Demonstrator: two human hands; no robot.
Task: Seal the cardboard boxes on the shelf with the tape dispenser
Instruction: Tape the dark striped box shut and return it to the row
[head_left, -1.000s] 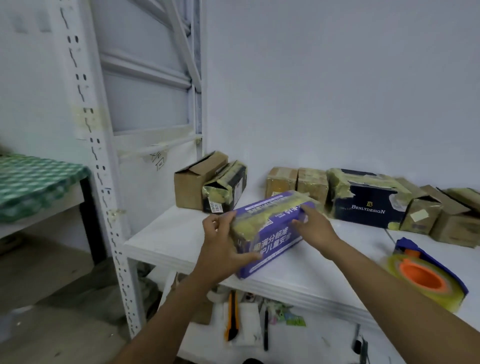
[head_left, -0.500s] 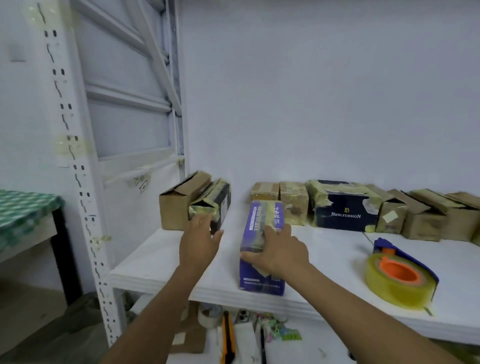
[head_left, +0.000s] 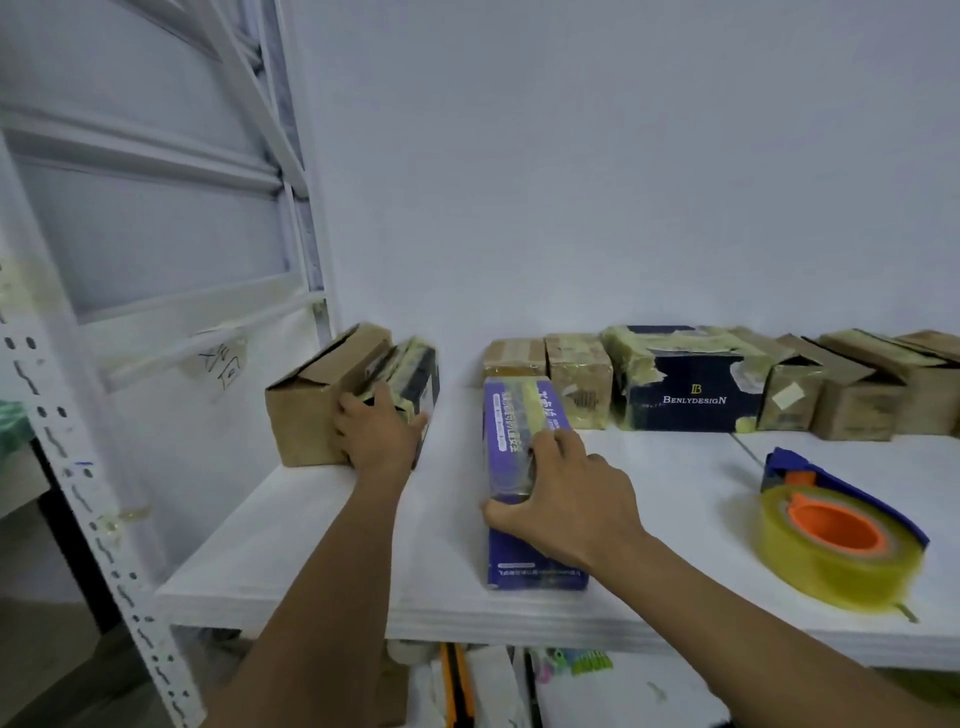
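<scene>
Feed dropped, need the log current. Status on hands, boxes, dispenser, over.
Left hand grips dark taped box, far left. Right hand grips purple box, lying on shelf. Tape dispenser idle at right, untouched. Nothing blocking.

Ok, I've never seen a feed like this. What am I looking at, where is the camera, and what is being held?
No machine here: these are a person's two bare hands, filmed by one wide-angle camera worn on the head, looking forward and down. The surface is a white shelf. The right hand grips a purple box lying on it, thumb on one side, fingers over the top. The left hand holds the near end of a small dark taped box next to a brown cardboard box. A row of taped boxes lines the wall behind. The tape dispenser, with its yellowish roll, lies untouched on the right.
</scene>
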